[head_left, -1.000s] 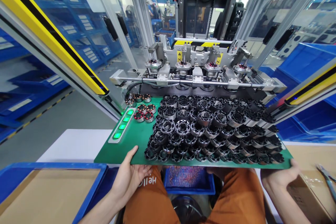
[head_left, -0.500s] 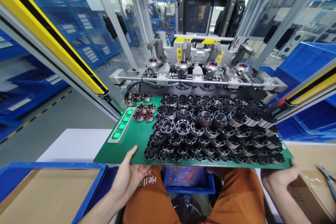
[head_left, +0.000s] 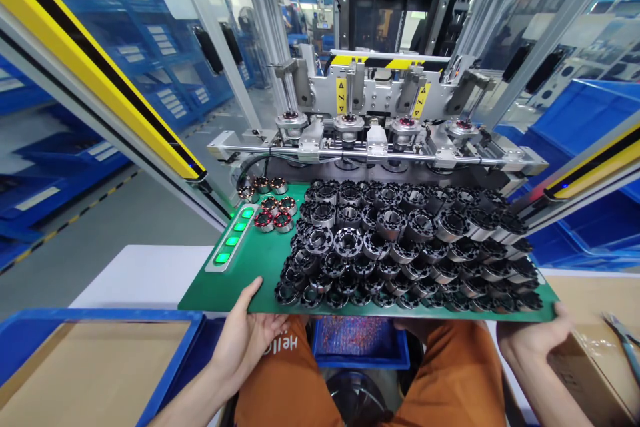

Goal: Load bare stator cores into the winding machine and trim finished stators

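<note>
My left hand (head_left: 247,327) grips the front edge of a green board (head_left: 225,293), thumb on top and fingers underneath. At the board's front right corner is my right hand (head_left: 535,333), its fingers mostly hidden below the edge. Many black-and-silver ring cores (head_left: 347,241) stand in stacked rows over the middle and right of the board. Several copper-wound rings (head_left: 270,205) lie at its back left, beside a panel of green lit buttons (head_left: 233,241). Behind the board, a machine's four round holders (head_left: 349,123) each bear a ring with reddish parts.
Yellow light-curtain posts (head_left: 100,60) slope along both sides. A blue bin (head_left: 195,327) with cardboard is at the front left. A blue tray (head_left: 360,363) sits below, between the legs. Pliers (head_left: 623,333) lie on a cardboard box (head_left: 590,373) at the right.
The machine's striped plate and the clamps above the holders show differently, the plate now slightly higher. Both hands and the rings on the board have not moved.
</note>
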Tool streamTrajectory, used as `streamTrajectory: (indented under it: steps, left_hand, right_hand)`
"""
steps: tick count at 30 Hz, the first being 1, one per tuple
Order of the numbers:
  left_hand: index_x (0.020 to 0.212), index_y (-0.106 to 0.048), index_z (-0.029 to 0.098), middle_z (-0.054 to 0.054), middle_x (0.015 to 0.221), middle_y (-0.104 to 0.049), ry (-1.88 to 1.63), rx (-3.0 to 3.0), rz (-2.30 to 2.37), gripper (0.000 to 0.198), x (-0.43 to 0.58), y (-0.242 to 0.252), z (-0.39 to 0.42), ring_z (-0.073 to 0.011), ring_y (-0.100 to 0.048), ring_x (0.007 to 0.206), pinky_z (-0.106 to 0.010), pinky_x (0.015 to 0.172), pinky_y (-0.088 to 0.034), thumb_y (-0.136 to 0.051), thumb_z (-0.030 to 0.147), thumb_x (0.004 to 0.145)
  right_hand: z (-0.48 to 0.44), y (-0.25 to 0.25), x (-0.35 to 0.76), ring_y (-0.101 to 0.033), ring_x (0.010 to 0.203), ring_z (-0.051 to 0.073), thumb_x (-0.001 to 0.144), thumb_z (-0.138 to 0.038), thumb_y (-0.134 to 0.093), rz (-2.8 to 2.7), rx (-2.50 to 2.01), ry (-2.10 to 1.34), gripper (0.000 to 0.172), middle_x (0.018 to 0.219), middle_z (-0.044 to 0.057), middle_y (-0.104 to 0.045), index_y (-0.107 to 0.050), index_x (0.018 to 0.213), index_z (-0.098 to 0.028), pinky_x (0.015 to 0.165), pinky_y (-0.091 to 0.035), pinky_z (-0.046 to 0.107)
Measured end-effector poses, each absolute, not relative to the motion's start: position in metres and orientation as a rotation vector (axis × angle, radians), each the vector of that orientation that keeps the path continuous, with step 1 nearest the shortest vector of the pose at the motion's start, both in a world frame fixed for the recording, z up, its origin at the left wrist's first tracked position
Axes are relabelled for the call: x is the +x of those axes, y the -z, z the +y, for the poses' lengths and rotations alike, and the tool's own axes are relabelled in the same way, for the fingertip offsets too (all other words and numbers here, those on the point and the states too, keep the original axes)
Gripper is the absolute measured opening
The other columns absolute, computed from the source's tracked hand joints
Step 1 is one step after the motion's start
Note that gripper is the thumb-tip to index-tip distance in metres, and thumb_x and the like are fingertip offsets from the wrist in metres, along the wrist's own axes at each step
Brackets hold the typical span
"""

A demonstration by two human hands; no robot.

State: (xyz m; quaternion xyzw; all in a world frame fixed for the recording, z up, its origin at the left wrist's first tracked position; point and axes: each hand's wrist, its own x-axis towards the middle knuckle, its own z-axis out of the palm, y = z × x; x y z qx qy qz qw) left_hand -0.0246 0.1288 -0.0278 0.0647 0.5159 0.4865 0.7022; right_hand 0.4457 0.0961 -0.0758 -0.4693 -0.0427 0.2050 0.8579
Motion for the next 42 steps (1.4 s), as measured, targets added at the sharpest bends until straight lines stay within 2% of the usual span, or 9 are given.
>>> streamTrajectory:
  steps: [6, 11, 17, 24, 31, 36, 42]
  left_hand:
    - [0.084, -0.059, 0.020, 0.001, 0.062, -0.048, -1.071, 0.142, 1.163, 0.025, -0.0237, 0.0248, 0.1297, -0.0160, -0.043, 0.053, -0.032, 0.056, -0.055, -0.072, 0.040, 0.090]
    - [0.083, -0.060, 0.020, -0.001, 0.066, -0.054, -1.073, 0.145, 1.168, 0.027, -0.0226, 0.0248, 0.1304, -0.0155, -0.043, 0.054, -0.032, 0.054, -0.053, -0.073, 0.043, 0.088]
    - [0.080, -0.060, 0.020, 0.001, 0.060, -0.047, -1.072, 0.144, 1.145, 0.030, -0.0247, 0.0280, 0.1288, -0.0152, -0.041, 0.053, -0.032, 0.054, -0.052, -0.076, 0.045, 0.086]
    - [0.089, -0.062, 0.019, -0.002, 0.068, -0.058, -1.088, 0.132, 1.163, 0.026, -0.0229, 0.0236, 0.1290, -0.0155, -0.043, 0.052, -0.032, 0.053, -0.052, -0.077, 0.041, 0.084]
    - [0.087, -0.060, 0.020, 0.000, 0.064, -0.054, -1.088, 0.125, 1.168, 0.026, -0.0222, 0.0238, 0.1297, -0.0152, -0.043, 0.052, -0.031, 0.052, -0.052, -0.075, 0.041, 0.087]
    - [0.093, -0.063, 0.019, -0.001, 0.068, -0.059, -1.096, 0.132, 1.150, 0.024, -0.0231, 0.0247, 0.1295, -0.0152, -0.046, 0.052, -0.031, 0.053, -0.053, -0.074, 0.040, 0.088]
    - [0.097, -0.065, 0.018, -0.003, 0.072, -0.064, -1.106, 0.141, 1.161, 0.022, -0.0229, 0.0241, 0.1293, -0.0157, -0.047, 0.052, -0.032, 0.053, -0.054, -0.071, 0.038, 0.092]
  right_hand:
    - [0.0980, 0.0780, 0.4480, -0.059, 0.088, 0.019, 0.075, -0.044, -0.053, -0.070, -0.978, -0.409, 0.032, 0.096, 0.003, -0.065, -0.068, 0.093, -0.021, 0.057, -0.054, 0.026]
    - [0.0976, 0.0779, 0.4484, -0.061, 0.092, 0.020, 0.074, -0.044, -0.053, -0.069, -0.970, -0.423, 0.035, 0.104, 0.005, -0.069, -0.070, 0.095, -0.021, 0.059, -0.057, 0.025]
    - [0.0999, 0.0777, 0.4472, -0.064, 0.098, 0.020, 0.077, -0.044, -0.047, -0.075, -0.975, -0.406, 0.039, 0.108, 0.005, -0.071, -0.072, 0.098, -0.022, 0.061, -0.058, 0.026]
    - [0.1000, 0.0783, 0.4502, -0.065, 0.101, 0.023, 0.079, -0.041, -0.046, -0.069, -0.974, -0.420, 0.040, 0.104, 0.007, -0.073, -0.074, 0.095, -0.019, 0.059, -0.056, 0.027]
    - [0.0973, 0.0750, 0.4447, -0.063, 0.095, 0.022, 0.074, -0.046, -0.054, -0.070, -1.008, -0.420, 0.037, 0.113, 0.005, -0.071, -0.071, 0.096, -0.022, 0.054, -0.052, 0.029]
    - [0.0970, 0.0753, 0.4454, -0.061, 0.096, 0.021, 0.072, -0.045, -0.054, -0.056, -0.988, -0.416, 0.036, 0.103, 0.006, -0.068, -0.067, 0.095, -0.020, 0.058, -0.053, 0.026]
    - [0.0958, 0.0720, 0.4430, -0.060, 0.089, 0.020, 0.076, -0.044, -0.053, -0.078, -1.012, -0.435, 0.036, 0.105, 0.004, -0.069, -0.069, 0.099, -0.022, 0.055, -0.049, 0.029]
